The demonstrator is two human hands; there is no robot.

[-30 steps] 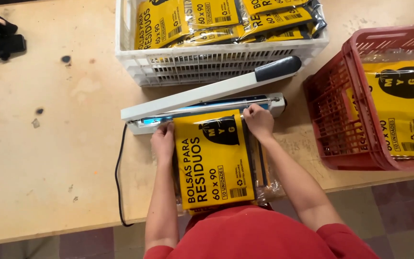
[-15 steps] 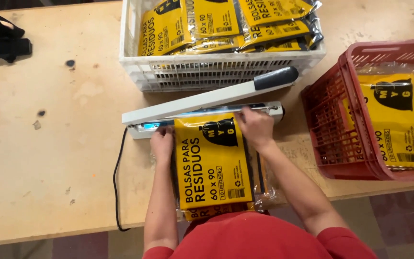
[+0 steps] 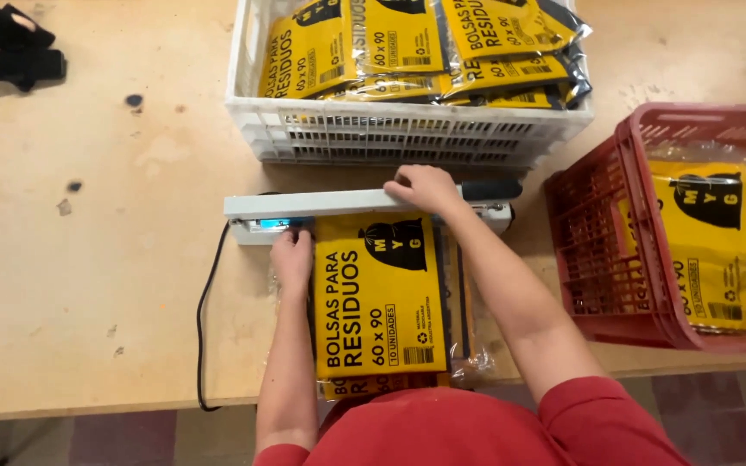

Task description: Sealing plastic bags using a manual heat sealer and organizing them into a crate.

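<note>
A yellow and black plastic bag pack (image 3: 377,302) lies flat on the wooden table (image 3: 97,285) in front of me, its top edge under the white heat sealer (image 3: 321,204). My right hand (image 3: 425,188) presses on the sealer's arm, which is down and level, just left of its black handle (image 3: 489,188). My left hand (image 3: 291,259) holds the pack's upper left corner against the sealer's base. More packs lie stacked beneath the top one.
A white slotted crate (image 3: 407,138) full of similar yellow packs stands behind the sealer. A red basket (image 3: 597,233) with more packs sits at the right. The sealer's black cable (image 3: 205,328) runs off the front edge. A black object (image 3: 19,56) lies far left.
My right hand left the pack's top right corner and went onto the sealer's arm. The arm, raised before, is now pressed down flat. My left hand stayed on the pack.
</note>
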